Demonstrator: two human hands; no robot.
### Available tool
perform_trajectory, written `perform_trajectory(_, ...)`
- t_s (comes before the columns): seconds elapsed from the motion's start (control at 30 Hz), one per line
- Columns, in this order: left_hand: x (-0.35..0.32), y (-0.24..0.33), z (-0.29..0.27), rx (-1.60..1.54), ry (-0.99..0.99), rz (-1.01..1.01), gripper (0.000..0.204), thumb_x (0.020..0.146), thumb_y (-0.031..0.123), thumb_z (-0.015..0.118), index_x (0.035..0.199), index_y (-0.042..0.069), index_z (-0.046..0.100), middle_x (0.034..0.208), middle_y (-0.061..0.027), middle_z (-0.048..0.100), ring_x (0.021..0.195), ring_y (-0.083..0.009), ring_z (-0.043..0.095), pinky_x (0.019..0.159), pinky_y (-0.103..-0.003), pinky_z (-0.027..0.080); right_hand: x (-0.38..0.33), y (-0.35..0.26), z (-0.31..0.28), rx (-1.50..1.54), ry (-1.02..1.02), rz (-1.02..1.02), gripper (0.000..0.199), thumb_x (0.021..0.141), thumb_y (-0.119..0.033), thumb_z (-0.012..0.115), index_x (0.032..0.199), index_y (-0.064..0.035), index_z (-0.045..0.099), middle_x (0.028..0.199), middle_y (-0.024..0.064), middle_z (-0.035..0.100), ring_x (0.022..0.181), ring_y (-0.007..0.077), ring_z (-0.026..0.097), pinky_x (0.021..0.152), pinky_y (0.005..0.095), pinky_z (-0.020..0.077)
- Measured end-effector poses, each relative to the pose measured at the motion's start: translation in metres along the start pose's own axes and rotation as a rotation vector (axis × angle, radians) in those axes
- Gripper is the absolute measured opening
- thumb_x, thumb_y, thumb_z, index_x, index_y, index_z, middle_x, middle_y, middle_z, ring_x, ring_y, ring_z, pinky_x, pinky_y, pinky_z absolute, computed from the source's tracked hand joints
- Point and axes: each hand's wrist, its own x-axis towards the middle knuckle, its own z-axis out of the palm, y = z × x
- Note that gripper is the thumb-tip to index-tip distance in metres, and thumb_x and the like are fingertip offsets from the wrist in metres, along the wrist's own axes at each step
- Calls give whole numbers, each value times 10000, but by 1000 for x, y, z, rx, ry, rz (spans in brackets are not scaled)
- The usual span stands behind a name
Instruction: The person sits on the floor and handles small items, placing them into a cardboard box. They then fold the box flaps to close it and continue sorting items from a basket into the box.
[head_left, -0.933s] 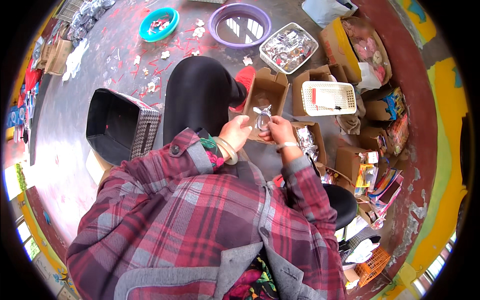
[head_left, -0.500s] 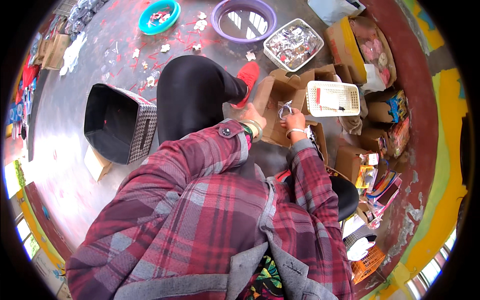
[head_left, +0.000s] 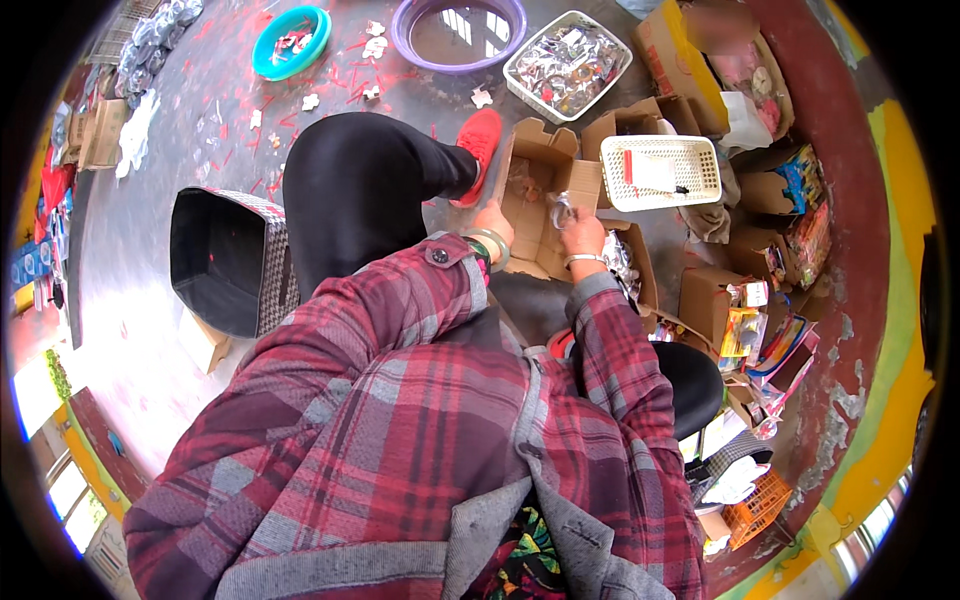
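An open cardboard box [head_left: 537, 155] stands on the floor in front of me, with a little clear plastic at its bottom. My left hand [head_left: 494, 224] is closed on its left edge. Over the right part of the box, my right hand [head_left: 582, 238] pinches a small clear plastic packet [head_left: 561, 209] with something pale purple in it; its exact contents are too small to make out. Just right of that hand is another cardboard box [head_left: 640, 265] holding shiny clear packets [head_left: 619, 262]. A cream plastic basket [head_left: 712, 172] with a red-and-white item sits beyond it.
A white basket of shiny packets [head_left: 512, 72], a purple basin of water [head_left: 402, 40] and a turquoise basin [head_left: 262, 50] stand farther off. To my left is a black-lined bin [head_left: 215, 260]. Several goods-filled boxes [head_left: 705, 300] line the right wall. Red scraps litter the floor.
The view has shifted slightly. My right hand has turned a little, still with the packet over the box; my left hand stays at the box's edge.
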Motion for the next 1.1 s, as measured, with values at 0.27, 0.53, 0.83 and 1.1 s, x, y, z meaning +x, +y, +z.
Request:
perform_trajectory(0.27,-5,6,-5,19,-52,-6,313,808,60,503,1112,8,446,1042,-233,573,996,-371,553,845,-442,445,13,-58,-9,173,-275,257,219,807,-84,438,953,19,565,766,240,620,661,330,648,557,378,519)
perform_trajectory(0.53,0,5,-3,98,-92,3,366,832,75,473,1192,56,412,1051,-238,565,1003,-350,554,837,-427,450,4,-57,-32,499,-409,422,248,815,-11,434,1030,23,553,758,168,622,564,231,634,469,302,512)
perform_trajectory(0.83,-2,10,4,66,-15,41,263,833,67,477,1083,-12,464,1046,-237,577,993,-352,572,813,-417,485,-27,14,-173,745,-132,409,179,797,-100,602,940,7,600,702,85,632,542,125,598,445,212,466)
perform_trajectory(1.1,58,-24,59,724,-208,174,312,819,83,513,1112,-2,449,1051,-207,580,1001,-318,577,834,-391,469,-38,132,-124,-315,-134,312,210,734,-117,521,891,-94,660,826,181,640,828,316,616,746,390,484)
